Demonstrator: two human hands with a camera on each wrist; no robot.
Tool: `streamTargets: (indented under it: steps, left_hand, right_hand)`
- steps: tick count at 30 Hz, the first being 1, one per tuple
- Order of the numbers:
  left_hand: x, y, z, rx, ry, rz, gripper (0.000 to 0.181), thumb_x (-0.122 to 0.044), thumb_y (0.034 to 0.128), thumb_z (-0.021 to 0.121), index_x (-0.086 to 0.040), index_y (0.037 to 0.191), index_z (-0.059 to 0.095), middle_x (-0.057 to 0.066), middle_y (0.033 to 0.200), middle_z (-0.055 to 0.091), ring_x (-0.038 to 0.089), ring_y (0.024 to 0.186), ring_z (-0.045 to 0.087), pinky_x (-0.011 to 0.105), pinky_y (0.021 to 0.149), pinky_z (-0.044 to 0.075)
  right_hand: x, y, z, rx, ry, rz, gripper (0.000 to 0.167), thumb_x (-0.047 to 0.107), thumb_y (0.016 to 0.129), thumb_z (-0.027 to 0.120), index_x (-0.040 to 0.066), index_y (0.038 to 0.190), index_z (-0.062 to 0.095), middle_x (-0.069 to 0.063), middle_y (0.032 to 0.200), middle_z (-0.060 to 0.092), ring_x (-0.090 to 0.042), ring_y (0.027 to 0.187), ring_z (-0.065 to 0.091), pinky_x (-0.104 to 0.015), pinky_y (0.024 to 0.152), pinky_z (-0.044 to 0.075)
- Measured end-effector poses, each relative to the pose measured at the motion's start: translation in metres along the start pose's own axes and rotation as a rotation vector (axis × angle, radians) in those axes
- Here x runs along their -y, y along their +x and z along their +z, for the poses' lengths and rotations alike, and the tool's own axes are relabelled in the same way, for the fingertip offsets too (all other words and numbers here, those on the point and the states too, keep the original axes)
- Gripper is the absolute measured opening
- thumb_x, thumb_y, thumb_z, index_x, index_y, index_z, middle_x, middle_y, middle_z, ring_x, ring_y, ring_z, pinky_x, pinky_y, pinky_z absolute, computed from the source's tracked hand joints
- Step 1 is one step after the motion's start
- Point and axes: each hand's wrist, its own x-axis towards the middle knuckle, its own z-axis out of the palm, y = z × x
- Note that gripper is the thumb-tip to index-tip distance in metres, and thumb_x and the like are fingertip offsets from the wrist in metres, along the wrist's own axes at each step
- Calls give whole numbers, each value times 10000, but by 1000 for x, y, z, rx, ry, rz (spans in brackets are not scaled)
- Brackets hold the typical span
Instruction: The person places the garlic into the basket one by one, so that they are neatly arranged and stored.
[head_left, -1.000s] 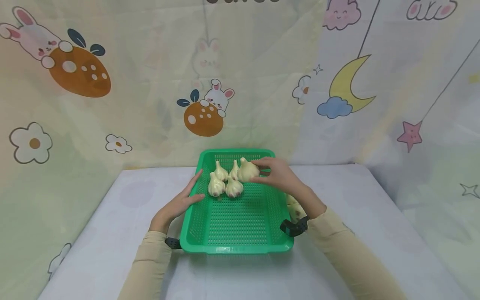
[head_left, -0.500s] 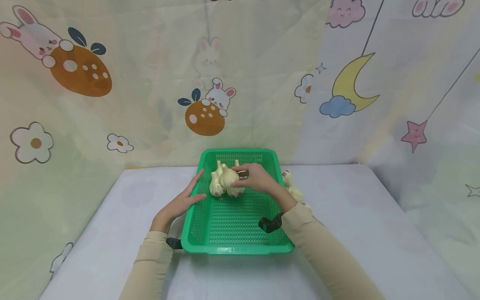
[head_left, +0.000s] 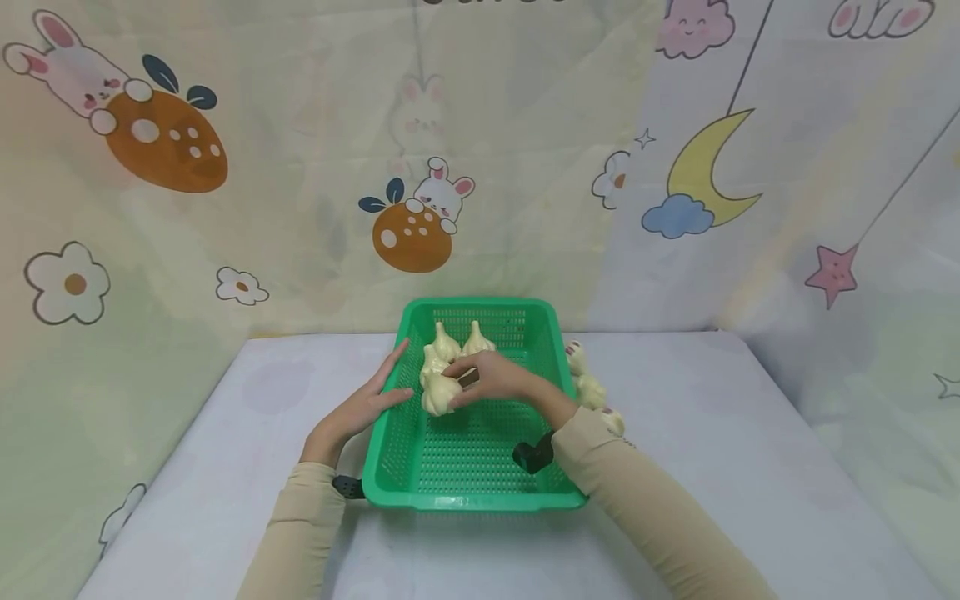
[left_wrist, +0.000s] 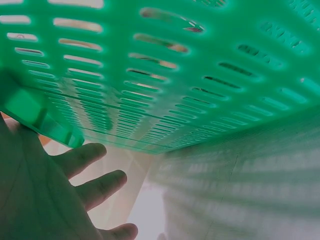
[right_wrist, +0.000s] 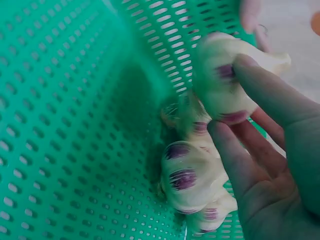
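Observation:
A green perforated basket (head_left: 476,502) stands on the table. My right hand (head_left: 497,379) pinches a garlic bulb (head_left: 440,395) between thumb and fingers, held inside the basket at its left side. In the right wrist view the same bulb (right_wrist: 225,85) shows purple patches, and more garlic bulbs (right_wrist: 192,177) lie below it. Behind the held bulb, other garlic bulbs (head_left: 446,343) sit toward the basket's far end, partly hidden by my hand. My left hand (head_left: 360,410) rests against the basket's left rim; in the left wrist view its fingers (left_wrist: 100,189) are spread beside the basket wall.
Outside the basket's right side, several garlic bulbs (head_left: 589,392) lie in a row on the white table (head_left: 697,433). A printed curtain (head_left: 517,167) hangs behind the table's back edge. Black wrist cameras (head_left: 534,454) sit close to the basket.
My right hand has carried the garlic bulb left across the basket, then toward me, over the left-hand group. Bulbs right of the basket have come into fuller view. My left hand stays put.

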Motion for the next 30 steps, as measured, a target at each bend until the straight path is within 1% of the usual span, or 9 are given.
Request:
streamTargets:
  steps: [4, 7, 11, 14, 17, 21, 25, 30]
  left_hand:
    - [0, 0, 1, 5, -12, 5, 736, -260, 988, 468, -343, 1531, -22, 8, 1607, -74, 319, 1475, -61, 677, 1104, 71]
    - [0, 1, 1, 6, -4, 6, 739, -292, 986, 478, -348, 1531, -18, 4, 1607, -73, 316, 1475, -63, 675, 1106, 70]
    - [0, 1, 1, 5, 4, -2, 747, -349, 975, 496, -380, 1522, -11, 10, 1608, -69, 325, 1474, -64, 681, 1102, 67]
    - [0, 0, 2, 5, -2, -6, 739, -324, 977, 492, -392, 1518, -8, 15, 1608, -65, 328, 1474, -61, 679, 1103, 65]
    - [1, 0, 3, 6, -12, -8, 732, -297, 983, 482, -397, 1517, -8, 10, 1608, -65, 317, 1475, -62, 669, 1110, 64]
    - [2, 0, 2, 6, -15, -5, 739, -330, 979, 489, -393, 1518, -12, 6, 1608, -67, 313, 1476, -64, 667, 1111, 65]
    - [4, 2, 2, 3, -8, -4, 742, -329, 979, 488, -380, 1523, -14, -1, 1607, -67, 308, 1476, -64, 667, 1111, 69]
    - [3, 2, 0, 0, 1, -8, 753, -354, 975, 495, -374, 1524, -18, 0, 1607, -65, 312, 1476, -61, 670, 1109, 74]
  right_hand:
    - [-1, -2, 4, 55, -3, 2, 526, 221, 806, 766, 77, 1279, 588, -62, 1281, 605, -215, 1147, 611, -277, 875, 529]
    - [-1, -3, 6, 76, -22, 12, 506, 214, 805, 767, 85, 1265, 600, -53, 1264, 620, -207, 1133, 618, -295, 885, 526]
    - [-4, -1, 11, 121, -84, 18, 484, 219, 793, 777, 93, 1235, 627, -35, 1232, 640, -167, 1104, 630, -271, 895, 515]
    - [-5, 0, 17, 147, -122, 6, 486, 213, 778, 789, 64, 1215, 638, -48, 1193, 660, -150, 1071, 644, -244, 887, 512]
    - [-4, 0, 20, 151, -155, 7, 483, 214, 766, 800, 47, 1194, 649, -54, 1156, 678, -145, 1045, 650, -241, 878, 513]
    - [-2, -2, 23, 148, -199, 30, 471, 233, 762, 804, 75, 1181, 659, -32, 1152, 678, -140, 1039, 648, -243, 872, 513]
    - [1, -3, 25, 137, -201, 37, 436, 218, 760, 806, 73, 1144, 658, -46, 1134, 679, -165, 1029, 654, -260, 858, 523]
    - [1, -2, 25, 91, -175, 45, 412, 209, 763, 804, 71, 1114, 639, -58, 1112, 675, -194, 1024, 656, -272, 843, 533]
